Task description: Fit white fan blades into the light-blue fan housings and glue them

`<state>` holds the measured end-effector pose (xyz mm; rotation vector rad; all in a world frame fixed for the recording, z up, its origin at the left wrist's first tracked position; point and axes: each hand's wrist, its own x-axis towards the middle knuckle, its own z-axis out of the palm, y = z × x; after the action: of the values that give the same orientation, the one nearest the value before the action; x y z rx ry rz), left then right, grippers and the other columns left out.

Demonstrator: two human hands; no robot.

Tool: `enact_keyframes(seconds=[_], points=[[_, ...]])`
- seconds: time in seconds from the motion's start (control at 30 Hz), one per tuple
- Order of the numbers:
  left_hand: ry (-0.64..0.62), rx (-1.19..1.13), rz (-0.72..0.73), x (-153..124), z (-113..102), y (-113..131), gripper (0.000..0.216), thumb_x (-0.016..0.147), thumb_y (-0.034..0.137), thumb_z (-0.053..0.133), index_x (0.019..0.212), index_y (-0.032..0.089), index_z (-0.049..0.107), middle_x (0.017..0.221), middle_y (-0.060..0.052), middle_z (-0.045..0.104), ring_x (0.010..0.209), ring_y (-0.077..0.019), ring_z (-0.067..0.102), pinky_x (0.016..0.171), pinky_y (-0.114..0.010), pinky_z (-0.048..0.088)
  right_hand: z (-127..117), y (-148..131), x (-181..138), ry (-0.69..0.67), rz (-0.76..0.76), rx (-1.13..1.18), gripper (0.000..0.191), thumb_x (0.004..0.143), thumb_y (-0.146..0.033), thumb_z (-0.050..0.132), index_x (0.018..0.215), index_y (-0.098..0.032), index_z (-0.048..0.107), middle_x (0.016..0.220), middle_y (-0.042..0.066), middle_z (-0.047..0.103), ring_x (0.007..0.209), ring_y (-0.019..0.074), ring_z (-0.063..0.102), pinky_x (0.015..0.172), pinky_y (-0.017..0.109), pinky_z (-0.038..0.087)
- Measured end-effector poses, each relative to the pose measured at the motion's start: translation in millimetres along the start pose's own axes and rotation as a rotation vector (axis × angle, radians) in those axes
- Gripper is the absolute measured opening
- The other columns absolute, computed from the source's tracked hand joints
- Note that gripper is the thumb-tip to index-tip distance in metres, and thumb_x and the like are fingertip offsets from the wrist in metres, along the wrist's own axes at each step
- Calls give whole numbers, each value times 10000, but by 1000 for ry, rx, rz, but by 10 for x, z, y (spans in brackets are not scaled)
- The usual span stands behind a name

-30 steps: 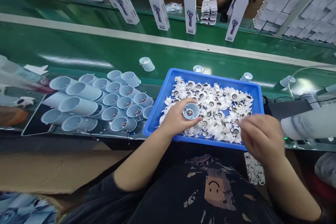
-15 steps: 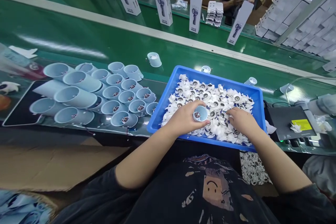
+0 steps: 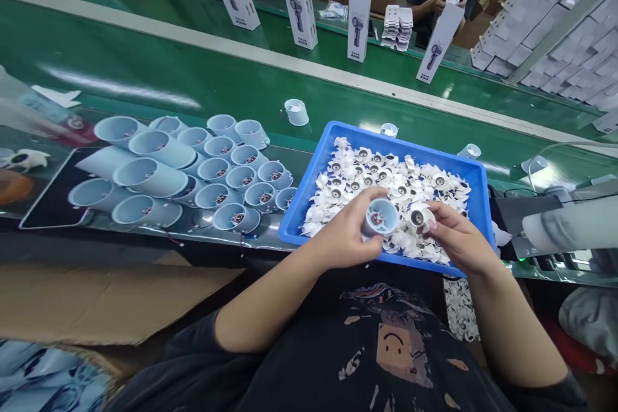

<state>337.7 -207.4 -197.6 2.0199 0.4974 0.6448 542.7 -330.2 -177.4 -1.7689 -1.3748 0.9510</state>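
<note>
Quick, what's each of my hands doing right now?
Left hand: closed around a light-blue cup.
Right hand: closed, holding a white fan wheel by its edge.

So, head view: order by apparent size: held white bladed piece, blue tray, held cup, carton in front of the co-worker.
1. Blue tray
2. Carton
Last, unranked: cup in the left hand and white bladed piece in the right hand; they look close, both partly covered.

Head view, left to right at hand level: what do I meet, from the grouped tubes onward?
Grouped light-blue tubes, left hand, held light-blue tube, white fan impeller, right hand, whitish cylinder.
</note>
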Motion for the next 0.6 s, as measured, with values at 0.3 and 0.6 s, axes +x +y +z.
enact_keyframes(seconds=[0.3,0.6], points=[[-28,227,258,-53,-38,123,511,808,393,704,1255,224,525,1241,-91,655,1175,-279,591,1021,-470,454,221,-265,-254,88,-160,299,272,938,-461,590,1097,-241,567,934,44,611,770,167,601,677,295,528],[68,344,394,-123,131,170,329,910,274,520,1228,196,548,1158,-85,705,1084,-223,660,967,-414,520,293,-470,-211,218,-505,-507,115,956,-201,565,997,-191,672,891,59,527,789,199,506,682,338,431]])
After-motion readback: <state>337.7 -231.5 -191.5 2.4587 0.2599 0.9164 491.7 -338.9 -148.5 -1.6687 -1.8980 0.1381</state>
